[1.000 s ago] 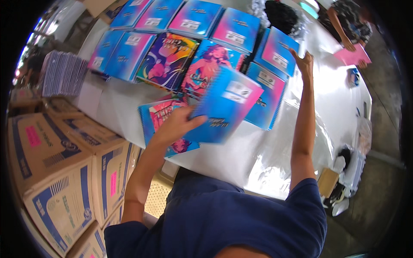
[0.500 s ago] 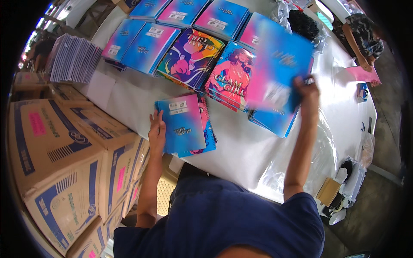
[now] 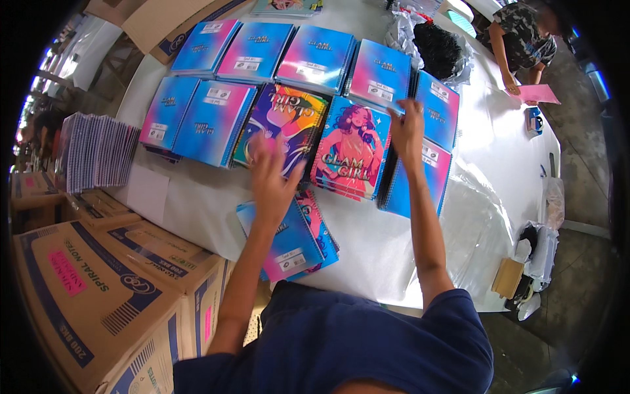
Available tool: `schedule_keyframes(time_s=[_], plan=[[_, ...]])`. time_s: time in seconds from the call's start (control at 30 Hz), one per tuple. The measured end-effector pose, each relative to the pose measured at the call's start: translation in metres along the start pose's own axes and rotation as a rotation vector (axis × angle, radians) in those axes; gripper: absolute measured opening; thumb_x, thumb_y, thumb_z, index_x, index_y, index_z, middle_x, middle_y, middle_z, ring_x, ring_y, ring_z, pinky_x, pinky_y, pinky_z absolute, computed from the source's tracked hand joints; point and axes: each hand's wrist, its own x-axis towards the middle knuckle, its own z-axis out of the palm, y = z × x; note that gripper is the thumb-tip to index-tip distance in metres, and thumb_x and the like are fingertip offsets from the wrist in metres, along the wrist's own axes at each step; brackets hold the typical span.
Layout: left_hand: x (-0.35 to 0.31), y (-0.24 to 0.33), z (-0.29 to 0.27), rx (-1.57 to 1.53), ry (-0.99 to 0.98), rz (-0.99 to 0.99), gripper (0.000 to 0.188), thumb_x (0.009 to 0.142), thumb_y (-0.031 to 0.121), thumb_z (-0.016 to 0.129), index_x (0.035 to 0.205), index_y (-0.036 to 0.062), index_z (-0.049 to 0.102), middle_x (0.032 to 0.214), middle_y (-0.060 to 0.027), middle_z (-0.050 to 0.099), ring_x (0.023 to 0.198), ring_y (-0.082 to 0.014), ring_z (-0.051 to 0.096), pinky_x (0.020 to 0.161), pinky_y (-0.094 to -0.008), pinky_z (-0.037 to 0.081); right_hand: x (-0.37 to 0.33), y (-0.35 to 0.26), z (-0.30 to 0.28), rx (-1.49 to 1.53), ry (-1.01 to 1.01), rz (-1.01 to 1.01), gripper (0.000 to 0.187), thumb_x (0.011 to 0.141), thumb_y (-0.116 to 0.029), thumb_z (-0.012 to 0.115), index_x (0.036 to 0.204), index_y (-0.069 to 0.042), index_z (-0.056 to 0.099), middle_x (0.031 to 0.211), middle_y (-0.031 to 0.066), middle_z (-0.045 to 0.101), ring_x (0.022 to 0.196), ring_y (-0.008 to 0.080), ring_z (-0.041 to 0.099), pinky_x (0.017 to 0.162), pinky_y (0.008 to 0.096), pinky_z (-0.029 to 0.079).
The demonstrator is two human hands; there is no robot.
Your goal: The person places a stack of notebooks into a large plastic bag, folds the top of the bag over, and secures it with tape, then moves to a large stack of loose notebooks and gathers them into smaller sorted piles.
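My left hand (image 3: pixel 272 180), slightly blurred with its fingers spread, is over a stack of spiral notebooks with a purple and orange illustrated cover (image 3: pixel 298 118). To its right stands a stack topped by a notebook showing a figure in pink (image 3: pixel 352 148). Beside that stack's upper right edge is my right hand (image 3: pixel 408 128), its fingers bent but apart, holding nothing visible. A smaller, fanned pile of blue-pink notebooks (image 3: pixel 292 253) lies near the table's front edge, partly behind my left forearm.
More blue-pink notebook stacks (image 3: pixel 318 56) line the back of the white table (image 3: pixel 367 256). Upright notebooks (image 3: pixel 98 151) stand at left, above cardboard boxes (image 3: pixel 98 289). Black material in clear plastic (image 3: pixel 436 49) lies far right. Another person (image 3: pixel 522 39) holds a pink sheet (image 3: pixel 539 94).
My right hand has let go of the blue-pink notebook it was carrying and moved left. My left hand has left the front pile and reached farther over the table. The view has shifted.
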Motion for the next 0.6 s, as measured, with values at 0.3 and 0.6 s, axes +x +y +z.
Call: schedule_keyframes(time_s=[0.3, 0.6], plan=[[0.222, -0.003, 0.182, 0.384, -0.424, -0.226, 0.087, 0.086, 0.049, 0.061, 0.149, 0.0101, 0.016, 0.149, -0.0348, 0.012, 0.135, -0.0581, 0.01, 0.099, -0.0718, 0.022, 0.106, 0.082, 0.039, -0.362, -0.256, 0.527, 0.053, 0.068, -0.036, 0.08, 0.098, 0.005, 0.068, 0.127, 0.0325, 0.046, 0.12, 0.0459, 0.042, 0.096, 0.0482, 0.041], [0.225, 0.037, 0.14, 0.348, -0.71, -0.006, 0.072, 0.083, 0.006, 0.056, 0.147, 0.007, 0.024, 0.131, -0.0372, 0.041, 0.119, -0.0467, 0.048, 0.093, -0.0535, 0.044, 0.083, 0.084, -0.032, 0.407, 0.18, 0.311, 0.024, 0.075, -0.01, 0.074, 0.089, 0.004, 0.061, 0.08, 0.0071, 0.06, 0.074, 0.0148, 0.052, 0.069, 0.0289, 0.042]])
